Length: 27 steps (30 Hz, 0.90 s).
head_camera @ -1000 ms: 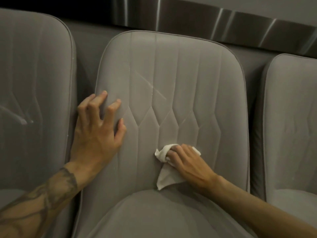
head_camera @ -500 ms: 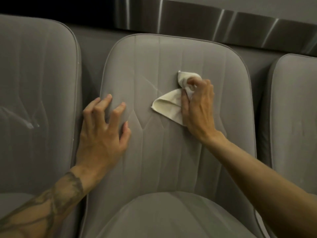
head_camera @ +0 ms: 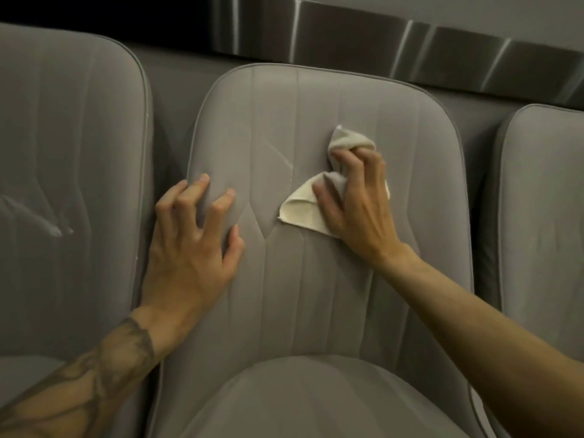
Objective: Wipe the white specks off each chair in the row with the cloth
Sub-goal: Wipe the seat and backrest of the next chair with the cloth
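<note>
A grey padded chair (head_camera: 316,295) fills the middle of the view, its backrest facing me. My right hand (head_camera: 357,203) grips a crumpled white cloth (head_camera: 303,210) and holds it against the upper middle of the backrest. Thin white streaks (head_camera: 286,162) run down the fabric just left of the cloth. My left hand (head_camera: 192,248) rests on the backrest's left side with spread, bent fingers and holds nothing.
A second grey chair (head_camera: 69,184) on the left has a white smear (head_camera: 57,230) on its backrest. A third chair (head_camera: 543,232) stands at the right edge. A brushed metal strip (head_camera: 395,42) runs along the wall behind the row.
My right hand swept the cloth from the lower backrest up to its upper middle, then stayed about there. My left hand kept its place on the left side.
</note>
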Each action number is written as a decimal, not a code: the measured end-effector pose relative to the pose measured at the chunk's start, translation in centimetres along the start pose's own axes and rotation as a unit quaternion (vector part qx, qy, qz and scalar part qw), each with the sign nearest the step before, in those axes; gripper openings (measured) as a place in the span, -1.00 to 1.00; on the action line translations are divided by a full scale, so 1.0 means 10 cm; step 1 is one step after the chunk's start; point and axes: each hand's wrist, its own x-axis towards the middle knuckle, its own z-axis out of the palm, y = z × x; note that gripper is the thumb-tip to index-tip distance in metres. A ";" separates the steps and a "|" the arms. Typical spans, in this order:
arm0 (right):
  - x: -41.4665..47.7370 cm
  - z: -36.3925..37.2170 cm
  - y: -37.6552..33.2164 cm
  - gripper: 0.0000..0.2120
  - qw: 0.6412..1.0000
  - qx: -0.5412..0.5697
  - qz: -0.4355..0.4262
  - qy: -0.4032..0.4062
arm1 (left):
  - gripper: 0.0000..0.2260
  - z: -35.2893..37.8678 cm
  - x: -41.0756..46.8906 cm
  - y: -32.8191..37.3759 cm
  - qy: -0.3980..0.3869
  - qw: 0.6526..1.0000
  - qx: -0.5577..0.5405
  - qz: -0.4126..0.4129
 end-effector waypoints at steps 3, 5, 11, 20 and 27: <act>0.15 0.02 0.05 -0.64 1.000 0.006 -0.006 -0.010 | -0.58 -0.01 -0.01 0.02 -0.008 1.000 -0.003 -0.002; 0.48 0.05 0.08 -0.66 0.999 0.022 0.029 0.025 | -0.57 -0.01 0.00 0.01 -0.009 1.000 -0.003 -0.001; 0.33 0.19 -0.13 -0.76 0.993 0.002 0.062 0.098 | -0.58 -0.01 0.00 0.01 -0.005 1.000 0.001 0.000; 0.55 0.14 -0.03 -0.73 0.998 0.009 0.036 0.059 | -0.57 -0.01 0.00 0.00 -0.009 1.000 0.003 -0.002; 0.06 0.27 -0.26 -0.73 0.998 0.027 0.038 0.042 | -0.57 0.00 0.00 0.00 -0.006 1.000 0.001 -0.004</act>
